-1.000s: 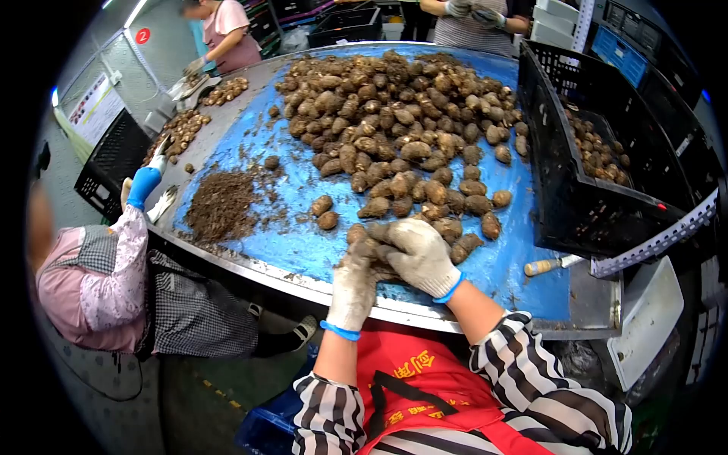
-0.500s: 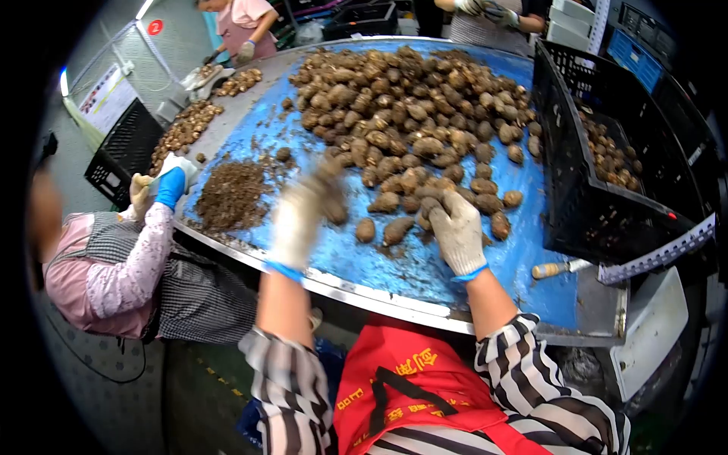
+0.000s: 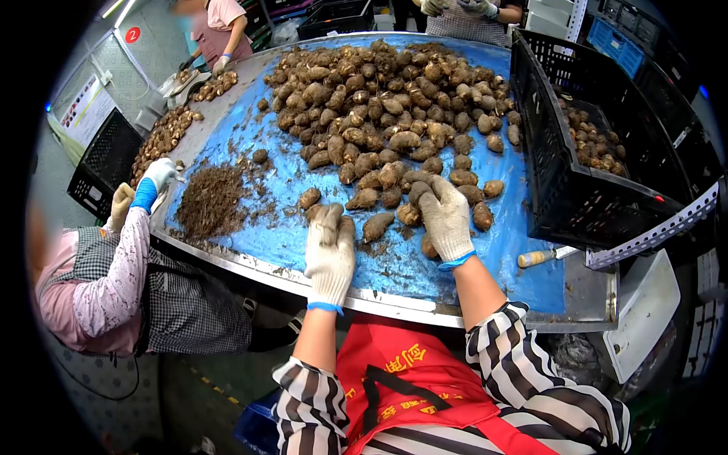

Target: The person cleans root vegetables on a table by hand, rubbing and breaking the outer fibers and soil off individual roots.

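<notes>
Many brown, soil-covered taro corms (image 3: 387, 98) are heaped on the blue sheet (image 3: 500, 265) covering the table. Near the front edge, my left hand (image 3: 331, 258) wears a white knit glove with dirty fingertips. Its fingers are curled together, and whatever they hold is hidden; a taro (image 3: 309, 198) lies just beyond them. My right hand (image 3: 446, 220), gloved likewise, is at the near side of the heap with its fingers bent around a taro (image 3: 409, 214), partly covered by them. Between my hands lies another single taro (image 3: 377, 226).
A pile of loose soil (image 3: 211, 203) is on the left. To the right stands a black crate (image 3: 561, 178) with taro inside, and a wooden-handled knife (image 3: 537, 258) lies near it. One co-worker (image 3: 106, 280) works at the left edge; others stand across the table.
My left hand has moved right and slightly nearer me, from a fast blur to a clear position. My right hand stays at the heap's near side. The view has shifted slightly.
</notes>
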{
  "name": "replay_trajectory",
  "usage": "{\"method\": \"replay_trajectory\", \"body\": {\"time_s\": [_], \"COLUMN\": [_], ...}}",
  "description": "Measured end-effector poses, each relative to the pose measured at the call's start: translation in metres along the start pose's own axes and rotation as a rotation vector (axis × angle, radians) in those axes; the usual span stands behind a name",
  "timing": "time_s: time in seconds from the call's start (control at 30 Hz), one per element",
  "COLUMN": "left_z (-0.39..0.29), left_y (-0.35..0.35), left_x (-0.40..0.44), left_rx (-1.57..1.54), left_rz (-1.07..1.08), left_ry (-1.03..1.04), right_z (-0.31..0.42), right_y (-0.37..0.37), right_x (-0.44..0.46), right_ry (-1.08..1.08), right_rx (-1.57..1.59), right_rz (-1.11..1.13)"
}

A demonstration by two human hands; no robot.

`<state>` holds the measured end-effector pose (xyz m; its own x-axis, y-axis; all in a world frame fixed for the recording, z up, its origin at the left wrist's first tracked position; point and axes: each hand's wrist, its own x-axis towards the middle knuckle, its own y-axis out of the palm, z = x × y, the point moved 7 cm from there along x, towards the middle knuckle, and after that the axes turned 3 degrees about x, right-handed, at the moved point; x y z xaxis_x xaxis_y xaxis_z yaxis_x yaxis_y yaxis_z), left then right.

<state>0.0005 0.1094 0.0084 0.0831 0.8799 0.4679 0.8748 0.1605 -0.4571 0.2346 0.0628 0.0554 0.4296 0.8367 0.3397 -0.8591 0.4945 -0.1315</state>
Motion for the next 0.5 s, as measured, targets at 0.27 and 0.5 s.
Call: {"method": "replay_trajectory", "body": {"time_s": [0.27,0.5], "left_z": [-0.013,-0.002], "left_y": [-0.01,-0.008], "left_x": [-0.003,-0.012], "left_rx": [0.345,0.11], "left_rz": [0.125,-0.022], "left_ry": [0.038,0.017], "right_z": [-0.027,0.014], "right_y": [0.01,0.029], "right_x": [-0.001,-0.012], "right_ry": [-0.021,-0.054], "right_rx": [-0.081,-0.041], "right_rz": [0.1,0.249]}}
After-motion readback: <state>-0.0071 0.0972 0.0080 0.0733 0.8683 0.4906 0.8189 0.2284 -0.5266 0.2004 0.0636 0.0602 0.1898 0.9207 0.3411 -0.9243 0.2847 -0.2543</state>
